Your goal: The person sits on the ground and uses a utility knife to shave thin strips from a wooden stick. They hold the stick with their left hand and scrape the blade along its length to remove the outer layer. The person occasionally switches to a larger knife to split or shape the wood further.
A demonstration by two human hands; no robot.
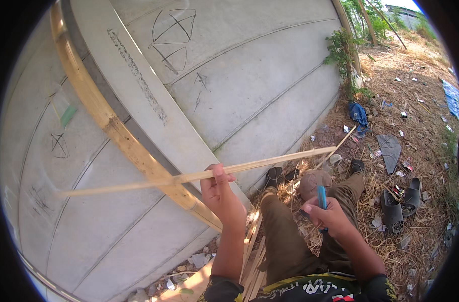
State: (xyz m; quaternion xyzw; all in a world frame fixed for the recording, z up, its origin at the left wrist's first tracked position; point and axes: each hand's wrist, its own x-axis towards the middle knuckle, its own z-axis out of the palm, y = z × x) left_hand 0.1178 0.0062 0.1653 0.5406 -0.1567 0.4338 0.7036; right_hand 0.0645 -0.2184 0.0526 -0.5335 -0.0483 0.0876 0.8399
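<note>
My left hand (pixel 219 196), raised in front of the wall, is closed around a long, pale bamboo strip (pixel 274 161). The strip runs nearly level, rising slightly to the right; its left end is blurred. My right hand (pixel 331 220) grips a slim blue tool (pixel 322 196), held upright above my legs and apart from the strip. The tool looks like a cutter knife, though its blade cannot be made out. Beyond that hand, a rounded stone (pixel 315 184) sits between my feet. A thin stick (pixel 342 142) slants up from the ground near the strip's right end.
A thick bamboo pole (pixel 88 100) leans along the grey concrete wall (pixel 249 95) on the left. More bamboo strips (pixel 256 251) lie beside my left leg. To the right are dark sandals (pixel 392 214), a grey scrap (pixel 389 151), a blue cloth (pixel 358 115) and scattered litter on dry grass.
</note>
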